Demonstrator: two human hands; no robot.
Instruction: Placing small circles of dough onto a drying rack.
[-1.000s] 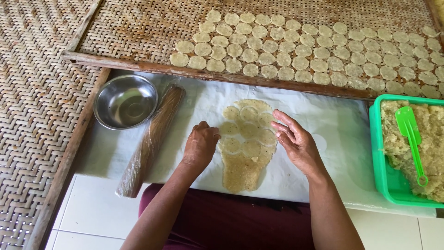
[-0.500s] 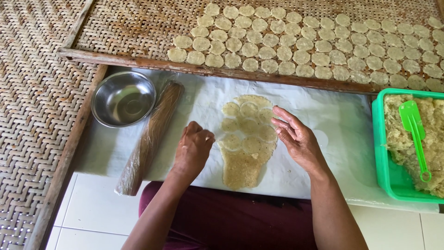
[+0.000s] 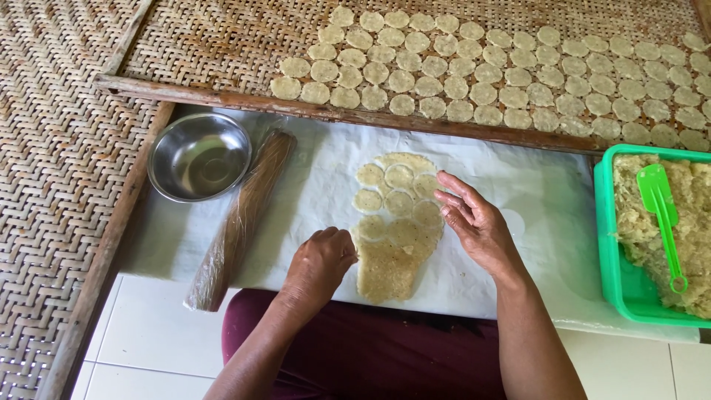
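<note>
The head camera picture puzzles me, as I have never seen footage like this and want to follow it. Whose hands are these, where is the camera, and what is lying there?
The camera sits on a person's head and looks down, so both hands are that person's own; no machine is involved. The left hand rests curled at the edge of a flattened sheet of dough marked with cut rounds. The right hand, fingers spread, touches its other side. Neither clearly grips anything. The dough lies on white paper. To the left are a metal bowl and a wrapped rolling pin. Above, a woven tray carries rows of dough discs. At right, a green tub holds dough and a green spatula.
</note>
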